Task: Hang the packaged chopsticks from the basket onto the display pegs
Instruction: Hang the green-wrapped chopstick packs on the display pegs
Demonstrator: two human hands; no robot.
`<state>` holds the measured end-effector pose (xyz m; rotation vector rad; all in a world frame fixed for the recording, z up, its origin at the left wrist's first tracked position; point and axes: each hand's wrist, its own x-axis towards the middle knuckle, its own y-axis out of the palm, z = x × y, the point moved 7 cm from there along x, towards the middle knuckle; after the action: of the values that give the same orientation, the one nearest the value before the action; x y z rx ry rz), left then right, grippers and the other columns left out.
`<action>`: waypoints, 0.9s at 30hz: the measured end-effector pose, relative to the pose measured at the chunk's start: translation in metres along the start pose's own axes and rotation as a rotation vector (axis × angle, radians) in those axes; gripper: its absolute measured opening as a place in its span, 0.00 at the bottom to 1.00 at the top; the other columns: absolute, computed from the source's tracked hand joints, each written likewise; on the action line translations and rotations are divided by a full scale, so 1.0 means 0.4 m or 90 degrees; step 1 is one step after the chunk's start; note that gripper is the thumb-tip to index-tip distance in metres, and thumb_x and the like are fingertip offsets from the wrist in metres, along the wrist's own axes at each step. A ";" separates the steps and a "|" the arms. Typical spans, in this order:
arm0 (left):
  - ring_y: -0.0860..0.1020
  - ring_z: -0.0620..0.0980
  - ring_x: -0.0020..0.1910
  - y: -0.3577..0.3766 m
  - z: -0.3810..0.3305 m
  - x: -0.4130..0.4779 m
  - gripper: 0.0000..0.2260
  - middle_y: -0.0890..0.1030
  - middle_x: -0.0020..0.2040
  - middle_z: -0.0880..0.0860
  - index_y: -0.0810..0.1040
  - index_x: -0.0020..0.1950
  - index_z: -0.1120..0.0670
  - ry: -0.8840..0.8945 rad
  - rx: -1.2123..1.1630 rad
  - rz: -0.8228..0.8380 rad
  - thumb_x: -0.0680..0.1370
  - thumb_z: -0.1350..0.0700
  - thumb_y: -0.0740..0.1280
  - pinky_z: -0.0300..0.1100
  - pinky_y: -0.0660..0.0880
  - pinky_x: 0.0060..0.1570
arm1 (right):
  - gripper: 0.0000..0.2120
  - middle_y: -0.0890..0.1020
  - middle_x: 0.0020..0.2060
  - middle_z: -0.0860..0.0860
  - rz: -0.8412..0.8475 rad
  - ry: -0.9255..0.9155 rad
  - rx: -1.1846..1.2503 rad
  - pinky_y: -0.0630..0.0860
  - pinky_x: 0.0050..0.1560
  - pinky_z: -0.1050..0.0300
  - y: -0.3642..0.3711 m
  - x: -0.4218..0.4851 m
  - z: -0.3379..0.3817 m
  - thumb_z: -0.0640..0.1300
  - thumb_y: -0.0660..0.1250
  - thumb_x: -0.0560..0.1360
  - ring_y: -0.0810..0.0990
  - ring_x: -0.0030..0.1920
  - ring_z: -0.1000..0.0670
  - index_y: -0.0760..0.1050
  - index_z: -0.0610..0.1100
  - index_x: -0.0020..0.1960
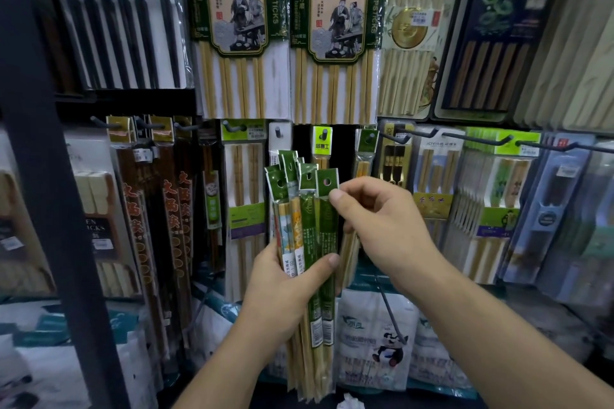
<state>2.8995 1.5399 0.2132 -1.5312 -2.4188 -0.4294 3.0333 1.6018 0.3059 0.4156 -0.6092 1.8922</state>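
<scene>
The left hand (pixel 282 279) grips the upright bundle of chopstick packs (pixel 307 242); the right hand (pixel 375 226) pinches the rightmost pack (pixel 327 206) near its hole, below the peg (pixel 367 139).

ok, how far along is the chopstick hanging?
Done: a matching green-topped pack already hangs on a peg; who hung it is unclear. In hand: left hand grips a bundle of packs; right hand pinches the rightmost pack below its hole. Left: the whole bundle, at least four packs. Basket not in view.
</scene>
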 end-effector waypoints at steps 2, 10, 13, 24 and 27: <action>0.86 0.43 0.44 -0.006 -0.002 0.000 0.12 0.88 0.46 0.46 0.84 0.49 0.40 0.003 0.019 -0.010 0.68 0.45 0.80 0.32 0.80 0.40 | 0.08 0.80 0.31 0.55 -0.040 0.008 0.030 0.75 0.34 0.67 -0.022 0.009 0.001 0.44 0.68 0.80 0.77 0.33 0.59 0.82 0.49 0.42; 0.84 0.50 0.34 -0.013 -0.007 -0.001 0.12 0.85 0.39 0.57 0.78 0.51 0.56 -0.028 0.032 -0.006 0.74 0.55 0.77 0.31 0.77 0.34 | 0.12 0.73 0.32 0.50 -0.223 0.020 0.029 0.70 0.31 0.67 -0.120 0.093 0.008 0.47 0.67 0.81 0.71 0.33 0.54 0.80 0.45 0.41; 0.83 0.42 0.33 -0.006 -0.013 -0.003 0.12 0.85 0.40 0.54 0.77 0.51 0.56 -0.023 0.033 0.002 0.73 0.59 0.78 0.27 0.75 0.30 | 0.13 0.73 0.31 0.50 -0.225 0.033 0.008 0.71 0.32 0.69 -0.121 0.107 -0.007 0.47 0.67 0.81 0.70 0.32 0.54 0.79 0.41 0.42; 0.84 0.52 0.35 -0.003 0.001 0.001 0.15 0.86 0.41 0.57 0.78 0.54 0.58 -0.034 0.016 0.015 0.72 0.59 0.79 0.38 0.80 0.36 | 0.17 0.69 0.27 0.49 -0.244 0.040 0.034 0.75 0.62 0.45 -0.109 0.113 -0.025 0.46 0.69 0.80 0.67 0.29 0.52 0.75 0.36 0.38; 0.83 0.50 0.34 -0.004 0.000 0.001 0.14 0.86 0.40 0.56 0.78 0.53 0.58 -0.040 0.015 0.010 0.72 0.60 0.79 0.36 0.80 0.35 | 0.16 0.70 0.28 0.49 -0.253 0.021 0.045 0.75 0.51 0.53 -0.111 0.114 -0.020 0.47 0.69 0.80 0.68 0.31 0.51 0.77 0.39 0.38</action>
<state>2.8979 1.5397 0.2132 -1.5741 -2.4482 -0.3535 3.0567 1.6545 0.3339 0.5088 -0.4030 1.5388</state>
